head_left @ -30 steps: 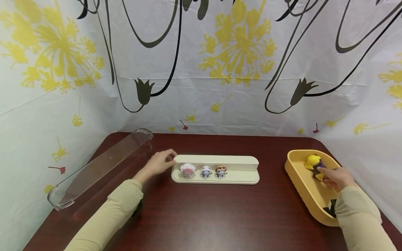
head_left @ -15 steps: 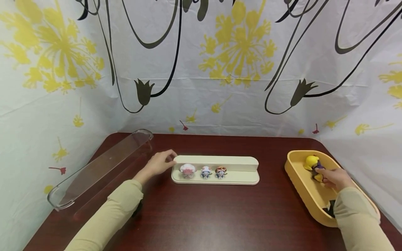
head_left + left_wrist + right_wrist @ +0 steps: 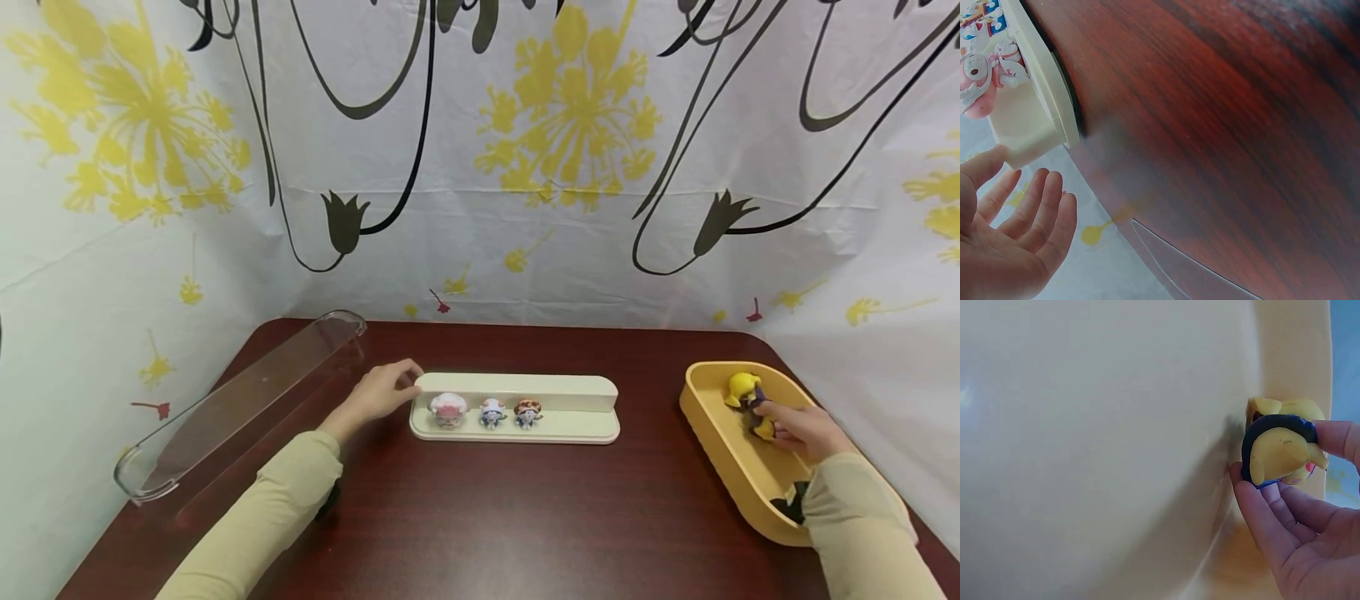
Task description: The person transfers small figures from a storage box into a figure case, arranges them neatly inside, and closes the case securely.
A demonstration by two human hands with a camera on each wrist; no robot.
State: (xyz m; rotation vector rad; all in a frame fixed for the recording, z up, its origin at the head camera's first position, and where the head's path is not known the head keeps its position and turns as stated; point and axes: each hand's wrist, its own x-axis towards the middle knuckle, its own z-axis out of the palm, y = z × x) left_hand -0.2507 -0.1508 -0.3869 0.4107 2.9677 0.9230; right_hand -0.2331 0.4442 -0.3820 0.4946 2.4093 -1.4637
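Sleeves: my left sleeve [image 3: 262, 508] and my right sleeve [image 3: 862, 517] are pale beige; they come in from the bottom side.
Table [image 3: 525, 508]: dark red-brown, with wood grain and some shine.
Tray [image 3: 712, 450]: yellow, with rounded ends, placed on the right part of the table, a little slanted.
Dark thing [image 3: 791, 502]: it lies inside the near end of the tray; my sleeve hides a part of it, so I cannot tell what it is.
Right hand [image 3: 806, 429]: inside the tray, pinching the toy [image 3: 744, 387] between thumb and fingers.
Toy: yellow head, purple body, yellow feet; it is in the far half of the tray, close to the wall, and I cannot tell if it touches the bottom.
Figures: three, in a row; a pink-and-white figure [image 3: 448, 410] on the left, a blue-and-white figure [image 3: 492, 412] in the middle, a brown-hatted figure [image 3: 527, 412] on the right.
Stand [image 3: 540, 382]: cream, long, with one raised step at the back; the figures are on its lower level, in the left and middle part.
Left hand [image 3: 377, 389]: at the left end of the stand, fingers relaxed and apart, thumb and forefinger nearest to it; I cannot tell how firmly they touch.
Cover [image 3: 255, 400]: clear, long, lying slanted at the left edge of the table.
Cloth [image 3: 450, 150]: white, with yellow flowers and dark stems, hanging behind everything.
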